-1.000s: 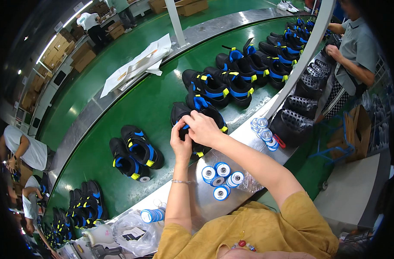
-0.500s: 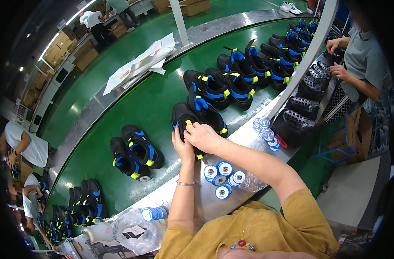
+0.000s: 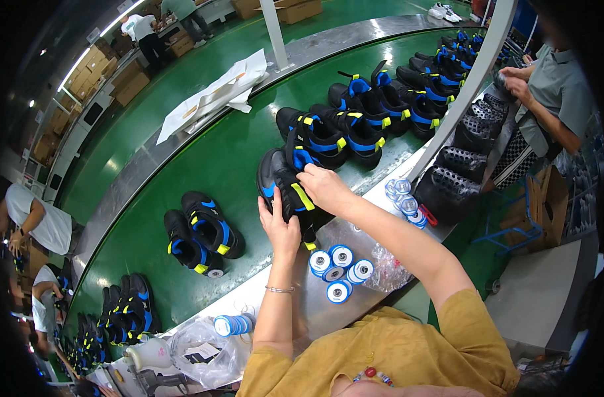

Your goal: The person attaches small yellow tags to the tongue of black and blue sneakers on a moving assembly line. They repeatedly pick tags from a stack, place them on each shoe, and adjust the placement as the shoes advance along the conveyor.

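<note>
A black sneaker with blue patches and a bright yellow strip stands tilted at the near edge of the green belt. My left hand grips its near side, fingers up along the upper and thumb spread. My right hand is closed in a pinch at the shoe's opening, just above the yellow strip. What its fingertips hold is hidden. Right behind is another shoe with blue lining, partly covered by my right hand. Blue-and-white round spools lie in a cluster on the metal ledge near my forearms.
A pair of sneakers sits on the belt to the left, with more rows far left and right. Plastic bags, a spray gun and more spools line the ledge. A metal post and a co-worker are at right.
My right hand has moved up and to the right, and more of the yellow strip shows. The gripped sneaker has turned slightly. Shoes on the belt have shifted a little left.
</note>
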Demonstrator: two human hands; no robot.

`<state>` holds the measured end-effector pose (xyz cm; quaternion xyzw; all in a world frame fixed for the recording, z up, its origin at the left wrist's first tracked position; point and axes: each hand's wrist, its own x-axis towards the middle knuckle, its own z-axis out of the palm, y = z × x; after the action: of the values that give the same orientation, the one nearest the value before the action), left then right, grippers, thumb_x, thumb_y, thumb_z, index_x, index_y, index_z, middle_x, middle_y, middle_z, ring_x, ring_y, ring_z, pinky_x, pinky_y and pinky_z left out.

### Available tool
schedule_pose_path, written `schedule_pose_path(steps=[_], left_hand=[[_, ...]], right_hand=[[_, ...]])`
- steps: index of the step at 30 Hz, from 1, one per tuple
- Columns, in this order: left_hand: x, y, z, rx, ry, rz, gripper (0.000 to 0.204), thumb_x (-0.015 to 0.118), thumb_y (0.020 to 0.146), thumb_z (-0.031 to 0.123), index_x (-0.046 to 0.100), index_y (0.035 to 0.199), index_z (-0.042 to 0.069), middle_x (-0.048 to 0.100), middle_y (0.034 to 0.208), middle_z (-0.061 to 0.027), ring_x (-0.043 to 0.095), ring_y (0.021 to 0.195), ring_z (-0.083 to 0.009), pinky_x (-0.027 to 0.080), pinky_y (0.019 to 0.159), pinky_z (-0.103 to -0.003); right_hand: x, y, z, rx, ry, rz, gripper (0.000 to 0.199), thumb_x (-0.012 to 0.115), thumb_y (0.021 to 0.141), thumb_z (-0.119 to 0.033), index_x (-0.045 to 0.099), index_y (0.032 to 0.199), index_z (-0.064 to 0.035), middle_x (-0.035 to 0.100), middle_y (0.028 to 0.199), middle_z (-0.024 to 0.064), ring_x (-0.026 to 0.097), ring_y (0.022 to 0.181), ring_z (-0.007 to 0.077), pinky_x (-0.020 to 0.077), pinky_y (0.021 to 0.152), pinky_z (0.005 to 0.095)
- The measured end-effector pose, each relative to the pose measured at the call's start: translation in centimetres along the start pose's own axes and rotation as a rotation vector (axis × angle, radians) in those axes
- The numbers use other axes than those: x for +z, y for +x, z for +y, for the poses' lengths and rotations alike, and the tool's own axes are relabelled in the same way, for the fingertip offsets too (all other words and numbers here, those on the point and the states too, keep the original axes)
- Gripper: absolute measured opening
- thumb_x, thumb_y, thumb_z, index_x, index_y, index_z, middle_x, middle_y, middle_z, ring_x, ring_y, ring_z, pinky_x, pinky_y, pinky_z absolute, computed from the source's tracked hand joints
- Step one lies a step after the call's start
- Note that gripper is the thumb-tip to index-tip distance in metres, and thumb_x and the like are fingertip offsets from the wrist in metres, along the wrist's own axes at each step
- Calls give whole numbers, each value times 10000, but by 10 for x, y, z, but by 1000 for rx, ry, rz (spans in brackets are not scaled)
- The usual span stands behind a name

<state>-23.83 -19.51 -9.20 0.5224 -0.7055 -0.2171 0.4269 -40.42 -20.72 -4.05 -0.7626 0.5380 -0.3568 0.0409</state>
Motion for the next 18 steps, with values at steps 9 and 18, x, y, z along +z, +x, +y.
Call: schedule_pose_path(steps=[9, 18], left_hand=[[-3, -4, -5, -48, -229, 72, 791, 611, 692, 24, 302, 1413, -75, 331, 1441, -301, 336, 1355, -418, 279, 1125, -434], [0, -10, -15, 108, -65, 82, 713, 594, 728, 13, 404, 1415, 20, 372, 1423, -296, 400, 1311, -438, 348, 1080, -441]], right_hand=[[3, -7, -14, -334, -89, -95, 379, 623, 706, -6, 651, 1082, -43, 564, 938, 86, 574, 886, 268, 525, 750, 346], [9, -6, -9, -421, -182, -133, 306, 623, 752, -94, 648, 1056, -78, 560, 948, 70, 570, 898, 244, 519, 770, 323]])
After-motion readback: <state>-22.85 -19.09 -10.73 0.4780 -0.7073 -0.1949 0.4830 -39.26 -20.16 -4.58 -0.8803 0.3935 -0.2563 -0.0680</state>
